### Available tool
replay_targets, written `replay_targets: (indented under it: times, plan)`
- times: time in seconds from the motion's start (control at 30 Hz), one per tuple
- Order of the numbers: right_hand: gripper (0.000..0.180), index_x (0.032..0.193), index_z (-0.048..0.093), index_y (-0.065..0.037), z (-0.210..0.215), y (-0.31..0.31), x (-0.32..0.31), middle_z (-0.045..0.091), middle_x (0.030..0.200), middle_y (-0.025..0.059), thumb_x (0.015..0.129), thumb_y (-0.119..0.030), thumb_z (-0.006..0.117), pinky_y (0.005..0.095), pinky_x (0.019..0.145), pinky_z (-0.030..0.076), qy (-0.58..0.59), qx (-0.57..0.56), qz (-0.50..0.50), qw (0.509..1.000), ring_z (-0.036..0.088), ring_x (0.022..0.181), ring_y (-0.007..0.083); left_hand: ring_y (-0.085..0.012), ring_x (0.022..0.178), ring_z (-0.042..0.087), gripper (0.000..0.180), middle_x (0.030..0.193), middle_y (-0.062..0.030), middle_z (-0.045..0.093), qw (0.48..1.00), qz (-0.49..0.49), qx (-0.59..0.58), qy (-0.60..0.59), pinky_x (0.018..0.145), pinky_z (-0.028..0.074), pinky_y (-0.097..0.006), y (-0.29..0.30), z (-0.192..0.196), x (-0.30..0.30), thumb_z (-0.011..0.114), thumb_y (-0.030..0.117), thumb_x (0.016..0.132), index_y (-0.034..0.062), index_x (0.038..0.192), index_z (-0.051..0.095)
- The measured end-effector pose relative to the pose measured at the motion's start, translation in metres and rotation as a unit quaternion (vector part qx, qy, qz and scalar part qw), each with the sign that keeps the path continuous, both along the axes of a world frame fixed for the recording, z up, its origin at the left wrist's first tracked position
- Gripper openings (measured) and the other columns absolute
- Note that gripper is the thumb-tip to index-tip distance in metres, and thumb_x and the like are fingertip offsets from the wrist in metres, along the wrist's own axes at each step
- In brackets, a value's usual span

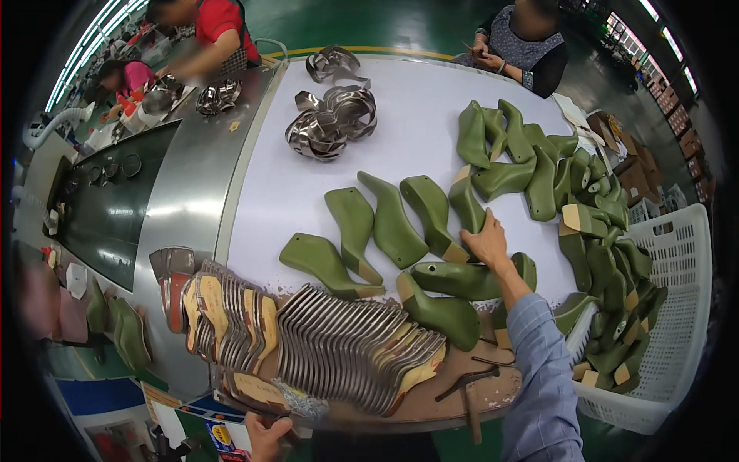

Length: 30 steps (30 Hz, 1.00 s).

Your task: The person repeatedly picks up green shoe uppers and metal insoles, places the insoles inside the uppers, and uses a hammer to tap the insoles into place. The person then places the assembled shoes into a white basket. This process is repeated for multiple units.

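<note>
Green plastic shoe forms fill the white table (400, 138), and the right hand (486, 242) reaches out over them, its blue sleeve running up from six o'clock with the arm nearly straight. Its fingers curl down onto one shoe form (467, 202) standing just at twelve o'clock of the hand, grasping its lower end where a tan block shows; it seems to be lined up beside its neighbours. At nine o'clock of the hand three more forms (392, 219) lie in a rough row, toes pointing away, likely set out so each can be picked singly. At three o'clock a loose heap of forms (600, 254) spills toward a white basket (677, 262). The left hand (265, 435) sits low at the table's near edge, closed on the rim of a board carrying a fanned stack of insoles (331, 346), probably steadying it. Shiny metal bands (331, 123) lie far off at eleven o'clock.
</note>
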State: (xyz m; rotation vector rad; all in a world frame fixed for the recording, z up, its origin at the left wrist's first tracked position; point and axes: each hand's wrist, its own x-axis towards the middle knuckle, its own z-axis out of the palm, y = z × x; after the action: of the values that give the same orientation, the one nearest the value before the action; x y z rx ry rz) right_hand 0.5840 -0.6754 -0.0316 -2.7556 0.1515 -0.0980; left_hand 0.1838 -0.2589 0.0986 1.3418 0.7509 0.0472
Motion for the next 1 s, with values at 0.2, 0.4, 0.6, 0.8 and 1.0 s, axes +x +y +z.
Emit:
replay_targets:
  times: [0.2,0.4,0.6,0.8,1.0]
  plan:
    - [0.087,0.141,0.047,0.001,0.020,-0.019,-0.006,0.063,0.122,0.0256,0.065,-0.033,0.076,0.0376,0.094,0.050,0.059,0.218,-0.059,0.972,0.065,0.105,0.0351,-0.0203,0.110,0.062,0.075,0.121,-0.0145,0.061,0.970,-0.082,0.218,-0.071,0.098,0.050,-0.034,0.051,-0.058,0.006,0.085,-0.001,0.067,-0.0037,0.131,0.046]
    - [0.058,0.132,0.051,-0.002,0.115,0.015,-0.102,0.062,0.111,0.0113,0.089,-0.036,0.069,0.0294,0.079,0.051,-0.193,0.478,0.096,0.851,0.063,0.096,0.0180,-0.0194,0.097,0.066,0.040,0.113,-0.0131,0.064,0.727,0.029,0.603,-0.326,0.085,0.054,-0.033,0.086,-0.079,0.021,0.075,0.003,0.085,-0.0027,0.119,0.054]
    - [0.080,0.139,0.047,0.001,0.126,0.070,-0.321,0.057,0.120,0.0143,0.081,-0.047,0.075,0.0341,0.085,0.052,-0.261,0.430,0.223,0.835,0.061,0.101,0.0235,-0.0172,0.074,0.067,0.031,0.098,-0.0119,0.067,0.909,0.170,0.047,-0.377,0.064,0.058,-0.030,0.060,-0.013,0.006,0.061,0.024,0.101,0.0009,0.121,0.056]
    - [0.085,0.136,0.053,-0.004,0.140,0.188,-0.500,0.053,0.122,0.0218,0.064,-0.032,0.089,0.0466,0.087,0.051,-0.300,0.107,0.372,0.872,0.058,0.102,0.0371,-0.0229,0.126,0.054,0.057,0.136,-0.0070,0.057,0.901,-0.018,-0.204,-0.382,0.109,0.044,-0.041,-0.058,-0.048,-0.129,0.035,0.054,0.106,0.0107,0.140,0.050]
    - [0.062,0.133,0.056,-0.002,0.091,0.240,-0.583,0.055,0.120,0.0196,0.078,-0.018,0.080,0.0388,0.082,0.052,-0.251,0.237,0.412,0.843,0.058,0.097,0.0344,-0.0297,0.104,0.066,0.070,0.129,-0.0139,0.061,0.855,0.008,-0.266,-0.445,0.085,0.058,-0.044,-0.032,-0.070,-0.191,0.037,0.067,0.100,0.0085,0.137,0.051]
